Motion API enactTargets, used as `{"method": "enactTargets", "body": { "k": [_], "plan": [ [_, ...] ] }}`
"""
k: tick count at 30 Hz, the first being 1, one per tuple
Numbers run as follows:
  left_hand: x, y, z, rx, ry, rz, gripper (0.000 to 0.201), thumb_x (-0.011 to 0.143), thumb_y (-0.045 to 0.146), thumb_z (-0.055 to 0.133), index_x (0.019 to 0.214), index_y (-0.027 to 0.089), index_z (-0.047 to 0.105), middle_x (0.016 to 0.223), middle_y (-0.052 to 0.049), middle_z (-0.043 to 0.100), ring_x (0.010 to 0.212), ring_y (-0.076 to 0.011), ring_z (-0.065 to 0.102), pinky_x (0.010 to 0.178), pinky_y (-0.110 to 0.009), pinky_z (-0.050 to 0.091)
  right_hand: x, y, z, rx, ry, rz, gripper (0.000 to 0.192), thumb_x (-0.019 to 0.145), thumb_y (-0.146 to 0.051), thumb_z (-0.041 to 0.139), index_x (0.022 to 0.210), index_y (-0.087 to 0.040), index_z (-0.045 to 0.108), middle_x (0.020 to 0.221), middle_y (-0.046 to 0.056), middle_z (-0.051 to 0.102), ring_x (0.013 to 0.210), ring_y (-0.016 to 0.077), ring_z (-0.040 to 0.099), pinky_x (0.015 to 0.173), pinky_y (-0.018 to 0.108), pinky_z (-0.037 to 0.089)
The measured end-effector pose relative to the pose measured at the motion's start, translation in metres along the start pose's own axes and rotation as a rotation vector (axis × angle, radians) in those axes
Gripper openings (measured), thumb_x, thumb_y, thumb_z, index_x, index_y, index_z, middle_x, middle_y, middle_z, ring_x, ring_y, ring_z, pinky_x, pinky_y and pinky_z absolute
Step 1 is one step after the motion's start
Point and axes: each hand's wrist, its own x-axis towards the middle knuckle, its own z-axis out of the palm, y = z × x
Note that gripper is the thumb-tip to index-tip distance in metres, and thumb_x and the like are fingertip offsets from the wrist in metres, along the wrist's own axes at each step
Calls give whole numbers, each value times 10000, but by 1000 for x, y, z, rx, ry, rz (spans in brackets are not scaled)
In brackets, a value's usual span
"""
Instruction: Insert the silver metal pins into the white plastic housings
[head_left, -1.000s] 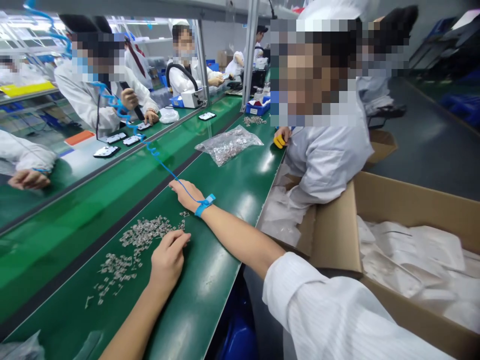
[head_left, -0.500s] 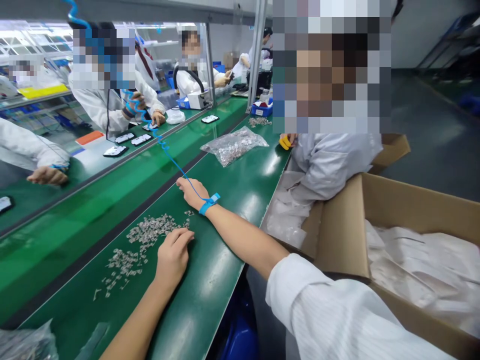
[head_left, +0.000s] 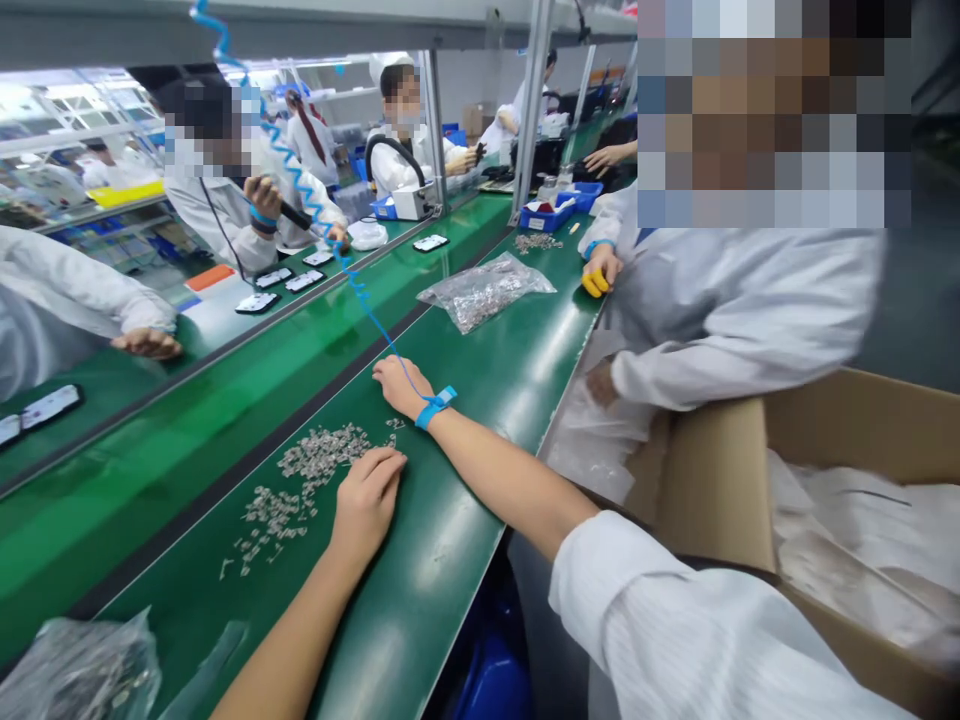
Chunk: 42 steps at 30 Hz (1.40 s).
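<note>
Left hand (head_left: 369, 500) lies palm down on the green bench (head_left: 465, 520), near its right edge, fingers pressed together, tips touching the near side of the loose metal parts (head_left: 315, 460). Right hand (head_left: 401, 385) rests beyond the pile at its far right end, fingers curled on the surface; whether they pinch a part, cannot tell. Blue wrist strap (head_left: 435, 405) on right wrist. Versus a second ago: both hands keep their places by the pile; only the view shifts. Sorting looks paused

Green bench (head_left: 465, 520) with scattered metal parts (head_left: 300, 480)
</note>
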Motion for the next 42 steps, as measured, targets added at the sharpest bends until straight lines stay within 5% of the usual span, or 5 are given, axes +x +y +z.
{"method": "enactTargets", "body": {
  "k": [14, 24, 30, 42],
  "plan": [
    [-11, 6, 4, 39, -51, -83, 277, 1024, 101, 437, 1078, 199, 691, 988, -85, 714, 913, -182, 685, 794, -324, 587, -3, 10, 12, 172, 80, -35, 242, 892, -103, 514, 960, -228, 710, 948, 64, 720, 904, 226, 634, 778, 308, 414],
    [-9, 6, 4, 11, -54, -86, 203, 1022, 153, 517, 1035, 219, 709, 979, -64, 710, 885, -171, 678, 777, -306, 570, -2, 12, 15, 220, 80, -20, 314, 934, -134, 572, 1201, -249, 693, 1015, 35, 767, 952, 218, 686, 816, 293, 451],
    [-7, 5, 2, 8, -66, -58, 215, 1033, 151, 506, 1029, 213, 711, 1006, -67, 735, 925, -170, 702, 820, -315, 578, 4, 14, 16, 297, 92, 11, 137, 886, -139, 661, 955, -212, 754, 967, 43, 773, 967, 209, 695, 884, 301, 488],
    [-1, 4, 1, 26, -22, -9, 180, 1006, 123, 547, 1045, 193, 707, 1023, -79, 753, 930, -186, 730, 830, -320, 607, 12, 16, 12, 352, 116, 115, 62, 877, -264, 759, 875, -213, 725, 904, -3, 767, 893, 152, 689, 832, 252, 506]
  ]
}}
